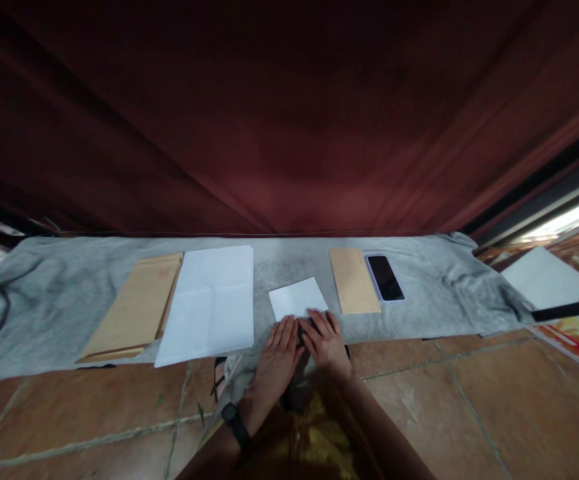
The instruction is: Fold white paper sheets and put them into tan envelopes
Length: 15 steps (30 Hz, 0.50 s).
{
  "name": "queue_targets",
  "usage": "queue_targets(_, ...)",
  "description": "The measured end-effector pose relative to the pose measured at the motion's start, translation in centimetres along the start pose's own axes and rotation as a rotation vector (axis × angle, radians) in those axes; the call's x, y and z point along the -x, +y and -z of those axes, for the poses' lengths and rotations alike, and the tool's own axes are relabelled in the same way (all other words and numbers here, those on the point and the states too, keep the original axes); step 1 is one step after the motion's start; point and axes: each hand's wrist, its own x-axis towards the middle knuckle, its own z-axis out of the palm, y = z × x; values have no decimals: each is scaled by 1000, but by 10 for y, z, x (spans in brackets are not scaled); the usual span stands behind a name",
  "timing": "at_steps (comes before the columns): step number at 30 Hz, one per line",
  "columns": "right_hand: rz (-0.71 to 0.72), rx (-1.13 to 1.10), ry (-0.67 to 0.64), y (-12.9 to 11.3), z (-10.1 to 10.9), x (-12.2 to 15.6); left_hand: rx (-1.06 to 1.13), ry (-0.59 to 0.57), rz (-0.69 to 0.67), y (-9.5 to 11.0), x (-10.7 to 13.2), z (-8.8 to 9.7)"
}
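Note:
A small white folded sheet of paper [298, 298] lies slightly askew on the grey cloth, close to its front edge. My left hand [279, 351] rests with flat, outstretched fingers on the paper's near edge. Beside it, my right hand [325, 341] has its fingers spread over the near right corner. Both thumbs point inward and nearly meet. The paper's near edge is partly hidden beneath my fingers. Just right of the paper is a brown envelope [354, 281]. A stack of larger white sheets [209, 303] lies to the left.
Farther left are several large brown envelopes [137, 303]. A phone [385, 279] with a dark screen lies right of the small envelope. The grey cloth [434, 287] covers a long narrow surface, with a dark red curtain [289, 133] behind and a tiled floor [119, 413] in front.

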Motion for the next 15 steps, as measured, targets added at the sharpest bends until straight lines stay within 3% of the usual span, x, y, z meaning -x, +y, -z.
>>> queue_targets(15, -68, -16, 80, 28, 4, 7, -34, 23, 99, 1, 12, 6)
